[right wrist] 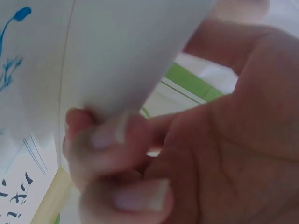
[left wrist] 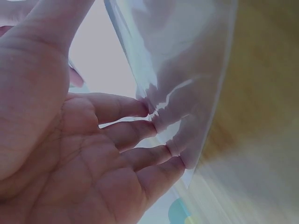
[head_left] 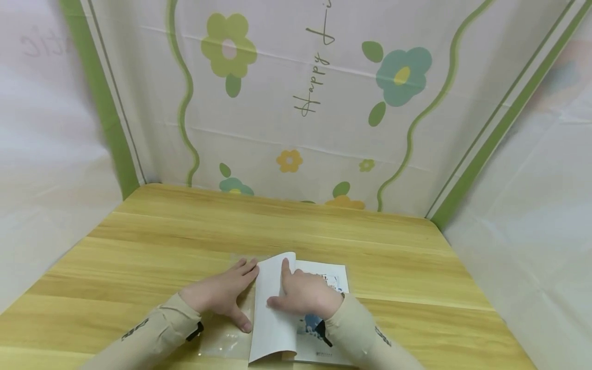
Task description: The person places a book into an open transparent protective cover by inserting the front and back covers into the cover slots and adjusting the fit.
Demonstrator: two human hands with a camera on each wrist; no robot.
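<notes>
A book [head_left: 319, 308] lies on the surface [head_left: 185, 241] at its near edge. A clear plastic sheet [head_left: 222, 344] lies just left of it. A patterned cloth [head_left: 300, 103] hangs behind.

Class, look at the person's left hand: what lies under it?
Under the left hand lies a clear plastic sheet on the wooden table, beside the book. Whether the sheet continues under the book is hidden.

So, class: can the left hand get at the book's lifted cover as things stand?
Probably yes: the left hand lies flat on the clear sheet beside the cover, with nothing between them.
</notes>
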